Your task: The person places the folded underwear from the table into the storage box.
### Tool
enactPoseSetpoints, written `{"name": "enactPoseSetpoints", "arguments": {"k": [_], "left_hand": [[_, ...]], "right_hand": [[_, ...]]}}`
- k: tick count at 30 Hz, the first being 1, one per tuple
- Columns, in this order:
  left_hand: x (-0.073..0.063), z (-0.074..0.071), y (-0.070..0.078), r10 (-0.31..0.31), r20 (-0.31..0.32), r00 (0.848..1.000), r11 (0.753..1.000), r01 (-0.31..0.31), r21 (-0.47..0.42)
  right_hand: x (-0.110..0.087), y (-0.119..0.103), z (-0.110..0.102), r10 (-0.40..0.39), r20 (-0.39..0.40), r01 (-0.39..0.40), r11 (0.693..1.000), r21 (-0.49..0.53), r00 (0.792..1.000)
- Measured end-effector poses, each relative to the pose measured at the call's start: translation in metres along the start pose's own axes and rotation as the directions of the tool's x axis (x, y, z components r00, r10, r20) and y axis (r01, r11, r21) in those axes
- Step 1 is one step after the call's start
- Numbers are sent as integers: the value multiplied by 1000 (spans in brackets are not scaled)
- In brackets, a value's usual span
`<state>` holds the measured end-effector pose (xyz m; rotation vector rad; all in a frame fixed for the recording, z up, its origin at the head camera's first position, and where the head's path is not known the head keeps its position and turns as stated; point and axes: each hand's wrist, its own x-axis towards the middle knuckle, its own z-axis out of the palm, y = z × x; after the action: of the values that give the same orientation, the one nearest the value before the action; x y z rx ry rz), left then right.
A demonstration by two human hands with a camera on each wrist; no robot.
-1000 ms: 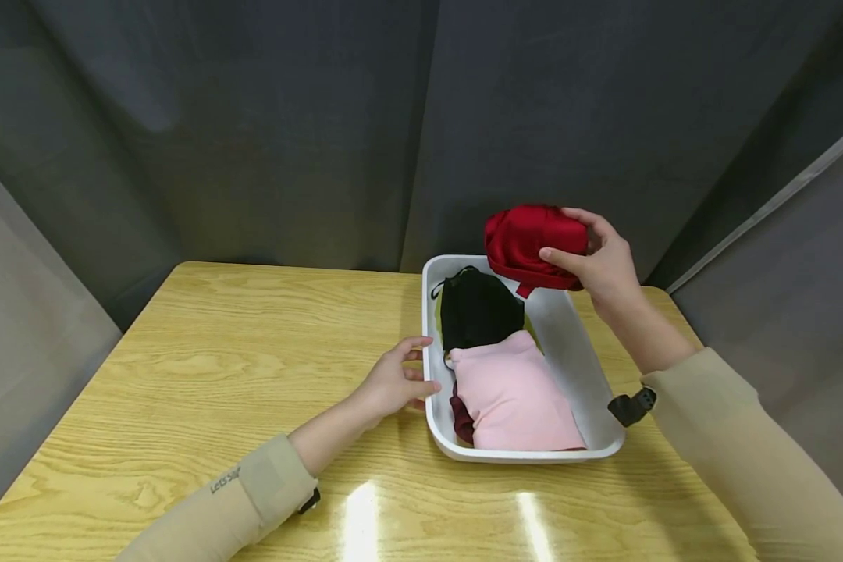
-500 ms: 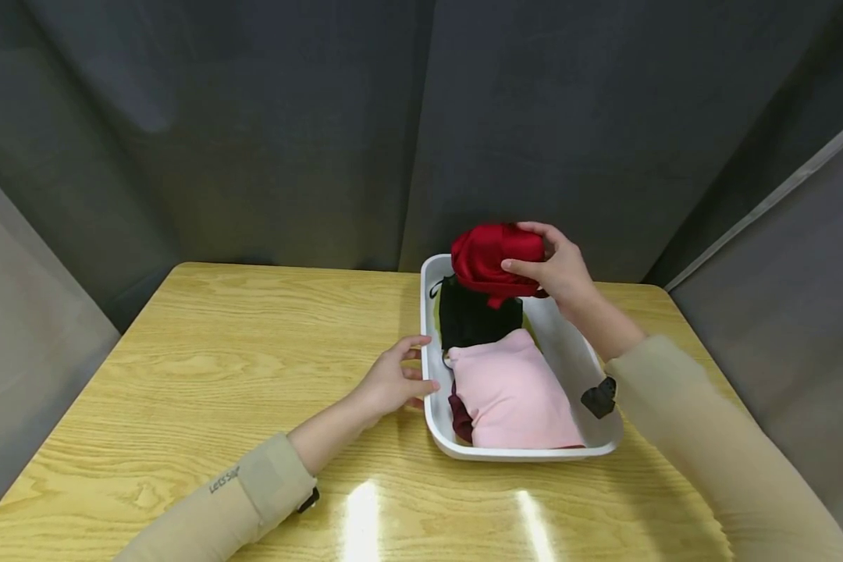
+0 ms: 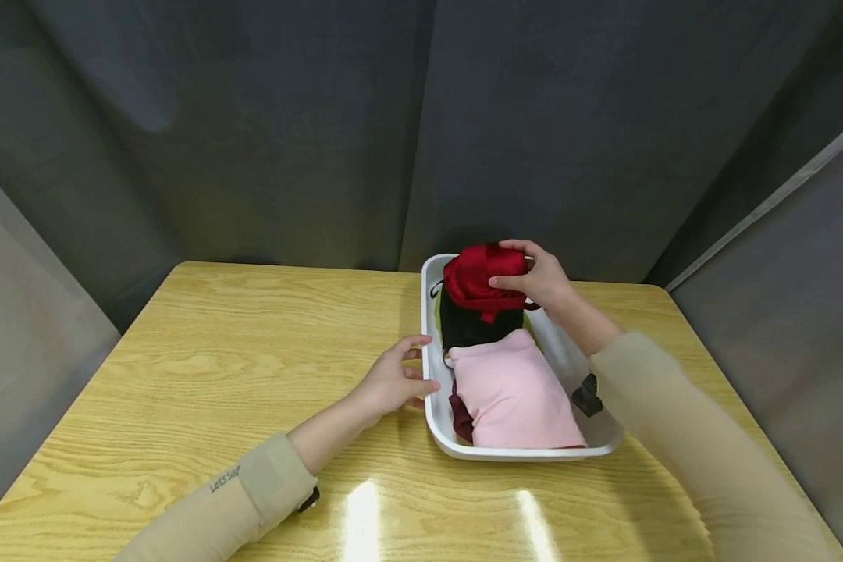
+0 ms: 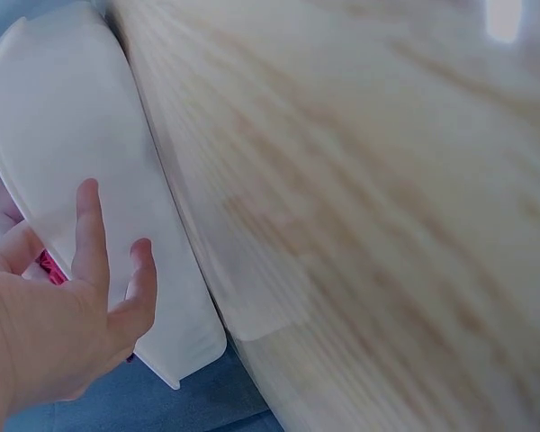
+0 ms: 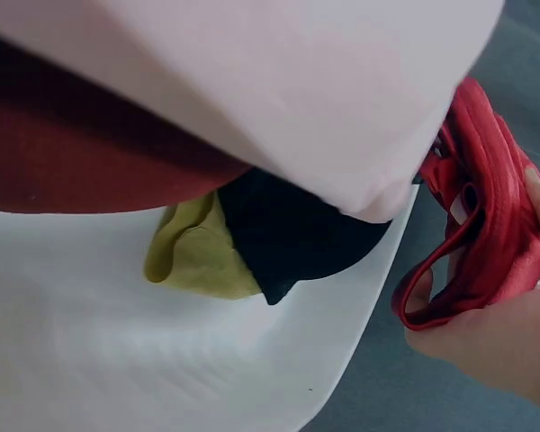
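In the head view my right hand [image 3: 548,281] holds a rolled red satin cloth bundle [image 3: 472,273], thumb on its near face and fingers behind. The bundle sits over the far end of a white plastic bin [image 3: 520,454], above a folded black cloth [image 3: 471,332] with a thin cord. Whether the two touch cannot be told. A folded pink cloth [image 3: 520,398] lies in the bin's near half. My left hand [image 3: 386,382] touches the bin's left wall with relaxed fingers. In the left wrist view two fingers [image 4: 90,234] lie nearly straight along the outer wall.
Mustard-yellow cloth [image 5: 198,256] shows under the black one in the right wrist view. A maroon cloth [image 3: 461,421] peeks out beside the pink one. The bin stands on a wooden table [image 3: 253,351], with a dark curtain [image 3: 288,133] behind it.
My right hand has carried the red bundle left and down, from above the bin's far right corner to over the black cloth. The left hand and bin have stayed put.
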<state>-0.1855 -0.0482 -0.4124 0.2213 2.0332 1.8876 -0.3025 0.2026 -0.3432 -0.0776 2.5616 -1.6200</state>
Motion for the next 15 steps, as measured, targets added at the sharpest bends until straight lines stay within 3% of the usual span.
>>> {"name": "enactPoseSetpoints", "arguments": {"k": [15], "left_hand": [[0, 0, 0, -1, 0, 1000, 1000, 1, -1]], "right_hand": [[10, 21, 5, -16, 82, 26, 992, -126, 997]]}}
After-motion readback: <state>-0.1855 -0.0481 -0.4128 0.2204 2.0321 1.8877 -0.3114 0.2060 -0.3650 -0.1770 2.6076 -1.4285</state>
